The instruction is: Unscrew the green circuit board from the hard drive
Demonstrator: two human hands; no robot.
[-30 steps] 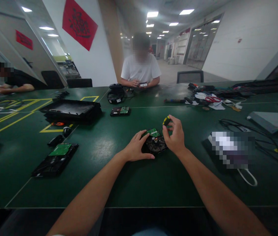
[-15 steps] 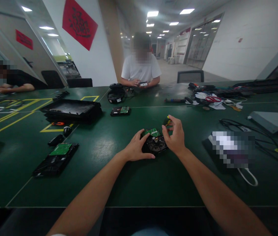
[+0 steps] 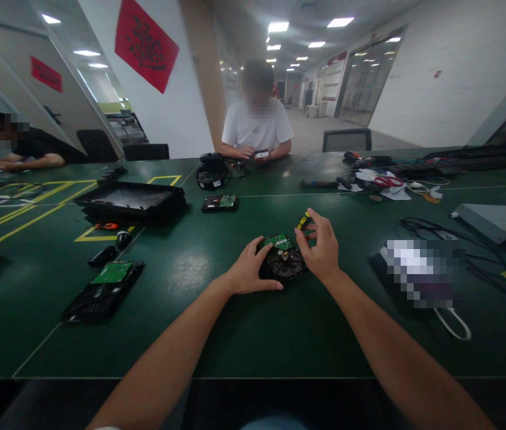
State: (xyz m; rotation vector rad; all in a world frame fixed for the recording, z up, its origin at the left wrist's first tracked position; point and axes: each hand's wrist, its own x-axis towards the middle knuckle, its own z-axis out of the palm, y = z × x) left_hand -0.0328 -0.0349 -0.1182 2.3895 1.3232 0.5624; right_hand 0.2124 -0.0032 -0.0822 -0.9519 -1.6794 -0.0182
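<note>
Desk: dk green, hard top, carries all below; smooth & a bit shiny, so unheld pieces may slide

Tray: blk, far L, well apart from hands; looks like stiff plastic, prob light for its size, best taken by rim both ends

2nd HDD: near L, flat on desk, grn board facing up; same type, prob same wt

HDD: blk, flat on desk btwn both hands, underside up. Prob dense, heavy for its size; rigid casing, won't flex. Take hold by side edges; keep fingertips off board & away from round hub area where poss.

L hand: fingers & thumb spread, holding HDD at its L side; index on or right by the board, thumb along near edge

R hand: pinching driver btwn thumb & fingertips, just above R far corner of HDD; rest of fingers curled

3rd HDD: far side, mid desk, flat, well apart from hands

PCB: grn, on far part of HDD; thin, prob the fragile bit, don't press or lift by it

Driver: yel/blk, short handle, tilted; prob light, stiff, grippy. Hold by handle. Tip hidden, can't tell if it touches HDD
</note>
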